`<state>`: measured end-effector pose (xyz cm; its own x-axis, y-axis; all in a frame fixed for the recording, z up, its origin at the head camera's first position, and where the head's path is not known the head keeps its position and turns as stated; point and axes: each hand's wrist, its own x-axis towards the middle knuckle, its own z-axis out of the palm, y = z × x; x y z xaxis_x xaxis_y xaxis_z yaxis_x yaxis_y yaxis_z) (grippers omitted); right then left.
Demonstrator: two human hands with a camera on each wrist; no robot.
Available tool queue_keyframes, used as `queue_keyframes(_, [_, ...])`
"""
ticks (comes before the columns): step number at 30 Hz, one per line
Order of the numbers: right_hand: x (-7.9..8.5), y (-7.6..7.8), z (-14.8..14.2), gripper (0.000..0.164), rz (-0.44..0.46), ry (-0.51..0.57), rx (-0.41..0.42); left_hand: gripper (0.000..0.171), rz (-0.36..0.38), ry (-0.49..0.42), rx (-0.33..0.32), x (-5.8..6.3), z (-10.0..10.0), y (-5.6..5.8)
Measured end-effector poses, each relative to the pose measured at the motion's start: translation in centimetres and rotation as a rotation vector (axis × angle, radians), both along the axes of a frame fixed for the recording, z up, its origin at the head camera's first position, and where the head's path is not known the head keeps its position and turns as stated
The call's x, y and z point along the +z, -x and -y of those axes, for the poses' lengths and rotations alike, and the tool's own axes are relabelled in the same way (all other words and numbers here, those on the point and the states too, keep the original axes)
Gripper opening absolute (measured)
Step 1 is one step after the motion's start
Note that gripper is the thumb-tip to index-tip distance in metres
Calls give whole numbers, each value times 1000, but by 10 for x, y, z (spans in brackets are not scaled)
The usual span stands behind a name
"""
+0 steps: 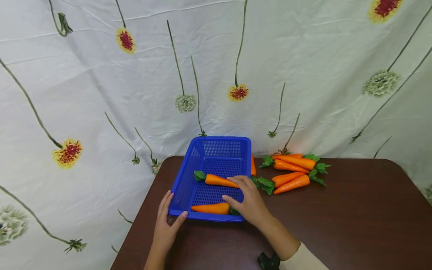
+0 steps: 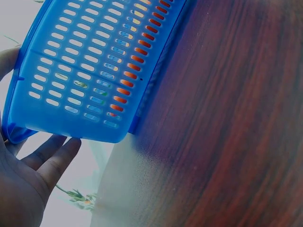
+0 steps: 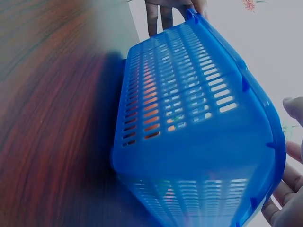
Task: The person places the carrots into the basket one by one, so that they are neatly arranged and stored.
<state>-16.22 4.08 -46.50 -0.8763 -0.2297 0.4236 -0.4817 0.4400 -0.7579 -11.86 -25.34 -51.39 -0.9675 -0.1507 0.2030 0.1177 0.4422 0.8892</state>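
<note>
A blue plastic basket (image 1: 209, 216) with slotted sides sits on the table, two carrots inside it. My left hand (image 1: 164, 225) holds its near left corner, thumb at the front rim and fingers along the outer side; the left wrist view shows those fingers (image 2: 57, 161) beside the corner. Over the right side of the basket reaches my right hand (image 1: 249, 200), thumb and fingers spread apart. Its fingertips overlap the right end of the upper carrot (image 1: 219, 180), whose leafy top points left. Nearer the front lies the second carrot (image 1: 210, 208), its leaves partly hidden below the right hand.
Right of the basket, several carrots (image 1: 291, 183) with green tops lie in a loose pile on the brown table (image 1: 337, 221). Another carrot (image 1: 253, 165) shows partly behind the basket's right wall. A flowered cloth (image 1: 209, 67) hangs behind the table. A small black object (image 1: 268, 260) is near my right sleeve.
</note>
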Motion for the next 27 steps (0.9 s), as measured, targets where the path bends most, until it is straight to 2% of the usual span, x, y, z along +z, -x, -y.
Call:
queue_keyframes(3, [-2, 2, -3, 52, -19, 21, -32, 75, -7, 2, -1, 0, 0, -1])
queue_keyframes(10, [-3, 10, -15, 52, 38, 63, -101, 76, 20, -3, 10, 1, 0, -1])
queue_keyframes(22, [-15, 30, -33, 52, 72, 229, -219, 78, 31, 6, 8, 1, 2, -2])
queue_keyframes(27, [-22, 40, -40, 50, 155, 252, -243, 78, 30, 6, 4, 2, 1, -1])
